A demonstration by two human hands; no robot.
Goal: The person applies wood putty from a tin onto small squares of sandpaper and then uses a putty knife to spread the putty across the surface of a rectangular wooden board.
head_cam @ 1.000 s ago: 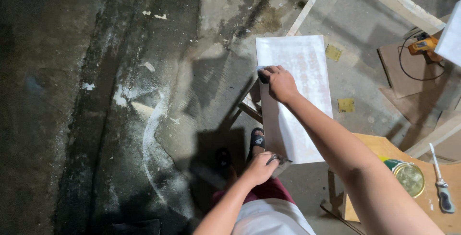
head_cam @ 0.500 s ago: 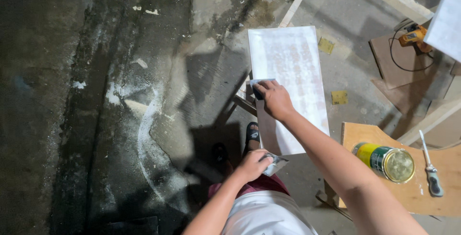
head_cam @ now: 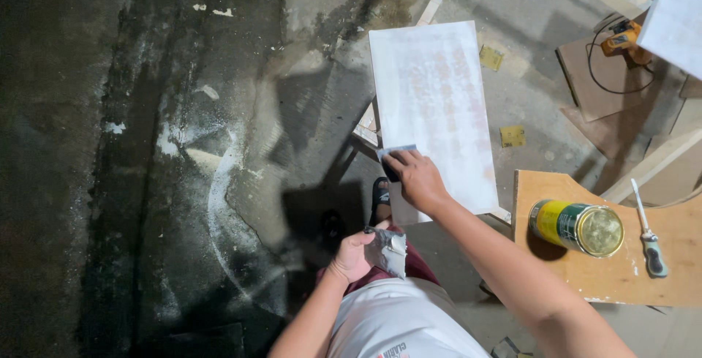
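my right hand (head_cam: 415, 177) closed on sanding block (head_cam: 389, 160), near-left edge of white board (head_cam: 431, 102) | board's long axis runs away from me | left hand (head_cam: 358, 252) grips putty scraper (head_cam: 390, 250), off board

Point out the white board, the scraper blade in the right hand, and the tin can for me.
white board (head_cam: 431, 95), head view, middle of its painted face.
scraper blade (head_cam: 395, 152), head view, pale edge showing above the right hand's fingers.
tin can (head_cam: 563, 223), head view, its yellow-green side.

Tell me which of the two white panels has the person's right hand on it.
The flat white panel in the middle; the right hand presses its near left edge. The other white panel stands untouched at the top right corner.
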